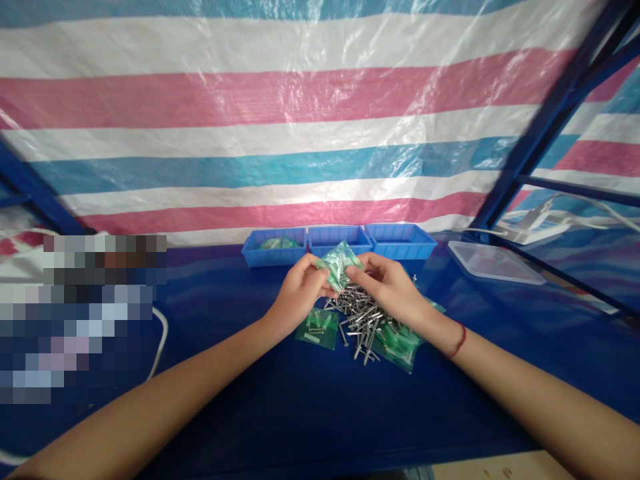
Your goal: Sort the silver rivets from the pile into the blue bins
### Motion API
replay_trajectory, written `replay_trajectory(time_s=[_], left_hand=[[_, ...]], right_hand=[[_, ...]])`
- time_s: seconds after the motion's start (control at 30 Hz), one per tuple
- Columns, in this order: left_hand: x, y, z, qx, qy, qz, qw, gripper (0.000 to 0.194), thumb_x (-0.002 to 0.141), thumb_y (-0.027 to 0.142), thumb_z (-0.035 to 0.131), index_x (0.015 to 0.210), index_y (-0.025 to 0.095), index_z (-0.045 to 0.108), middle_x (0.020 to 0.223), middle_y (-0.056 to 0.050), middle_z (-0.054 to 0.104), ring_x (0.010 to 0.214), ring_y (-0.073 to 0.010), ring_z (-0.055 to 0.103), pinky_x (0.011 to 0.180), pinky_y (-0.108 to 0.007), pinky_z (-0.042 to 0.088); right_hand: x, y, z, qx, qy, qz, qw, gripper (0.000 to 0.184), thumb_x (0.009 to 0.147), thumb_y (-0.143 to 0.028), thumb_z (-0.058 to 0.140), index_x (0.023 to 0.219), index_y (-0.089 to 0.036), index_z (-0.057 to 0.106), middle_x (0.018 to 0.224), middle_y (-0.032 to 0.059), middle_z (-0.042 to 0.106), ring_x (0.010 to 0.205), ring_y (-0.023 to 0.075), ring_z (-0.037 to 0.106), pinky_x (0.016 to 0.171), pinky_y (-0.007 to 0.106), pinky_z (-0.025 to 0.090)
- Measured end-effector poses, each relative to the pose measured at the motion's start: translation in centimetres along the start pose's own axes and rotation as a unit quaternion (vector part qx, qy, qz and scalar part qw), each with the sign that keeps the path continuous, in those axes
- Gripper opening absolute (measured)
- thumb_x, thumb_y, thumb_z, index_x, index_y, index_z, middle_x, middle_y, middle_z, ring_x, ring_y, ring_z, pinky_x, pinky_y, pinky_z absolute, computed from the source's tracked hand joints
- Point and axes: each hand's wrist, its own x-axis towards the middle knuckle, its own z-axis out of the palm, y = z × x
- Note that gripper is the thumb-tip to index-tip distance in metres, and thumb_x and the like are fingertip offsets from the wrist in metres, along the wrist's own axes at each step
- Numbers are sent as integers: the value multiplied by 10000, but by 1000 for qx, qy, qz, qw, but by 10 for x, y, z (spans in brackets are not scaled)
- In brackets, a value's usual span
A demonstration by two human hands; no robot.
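Observation:
Between my two hands is a small green-tinted plastic bag (341, 261), raised over the table. My left hand (301, 288) pinches its left edge, and my right hand (384, 283) grips the right side with the thumb on top. Below them lies a loose heap of silvery metal screws or rivets (361, 317). Left of the heap rests another green bag (318, 328) with pale pieces inside. Further green bags (400, 343) lie under my right wrist, partly covered by the heap. What the held bag contains is hard to make out.
Three blue bins stand in a row behind my hands; the left bin (275, 259) holds green bags. A clear plastic lid (493, 262) lies at the right on the blue table (280, 413). A white cable (163, 340) curls at the left. Blue frame posts (530, 147) flank a striped sheet.

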Motion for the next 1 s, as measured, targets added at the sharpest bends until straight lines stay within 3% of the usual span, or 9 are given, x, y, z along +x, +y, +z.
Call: replay_trajectory(time_s=[0.13,0.3,0.43,0.53,0.63,0.7,0.83,1.0], left_hand=[[-2,-1,0,56,-6,31,998,310,747,331,632,997,185,520,820,1,633,664,-125,619,598,-247,512],[0,-3,-5,191,-31,74,978,239,809,381,584,823,146,628,663,3,613,606,-121,566,562,-230,434],[-1,0,-7,222,15,126,967,204,842,359,554,857,165,616,738,-8,640,646,-133,588,598,-238,462],[-3,6,-9,279,34,231,932,125,869,285,537,910,194,613,892,-25,654,830,-153,608,744,-262,483],[-4,10,-12,329,-23,343,880,157,889,166,492,987,229,597,1088,-44,610,1049,-165,560,937,-329,431],[-3,10,-14,343,-59,372,860,225,885,109,462,1022,241,582,1227,-62,530,1130,-172,522,995,-373,397],[-4,7,-13,350,-95,339,868,316,837,76,492,1094,246,559,1305,-83,463,1239,-217,434,1039,-420,354],[-9,1,-5,215,-115,190,951,286,844,233,558,1125,231,508,1127,-66,585,999,-198,591,843,-336,512]], right_hand=[[-1,-2,-1,51,-30,0,998,236,774,-412,604,768,-181,553,657,-5,567,594,117,501,576,281,405],[-2,-4,0,53,-47,-10,997,219,768,-389,625,741,-186,547,633,-28,535,561,96,452,541,264,372],[-1,-8,0,114,-37,27,992,272,814,-457,559,787,-186,555,681,-5,582,546,92,457,511,251,359],[-1,-10,0,174,-30,57,983,376,867,-541,432,825,-189,556,671,11,608,510,98,457,459,248,321],[-1,-12,-2,197,-83,77,974,449,883,-577,358,808,-188,570,624,26,627,546,124,525,484,264,349],[-1,-12,-4,179,-109,65,976,407,881,-535,415,767,-187,594,643,34,643,637,142,577,555,278,388],[3,-6,-9,180,-74,45,980,167,797,-366,611,808,-200,626,720,5,647,637,121,560,591,276,401],[3,-4,-8,163,-15,58,985,196,747,-347,646,841,-189,577,617,-32,589,524,95,488,531,266,377]])
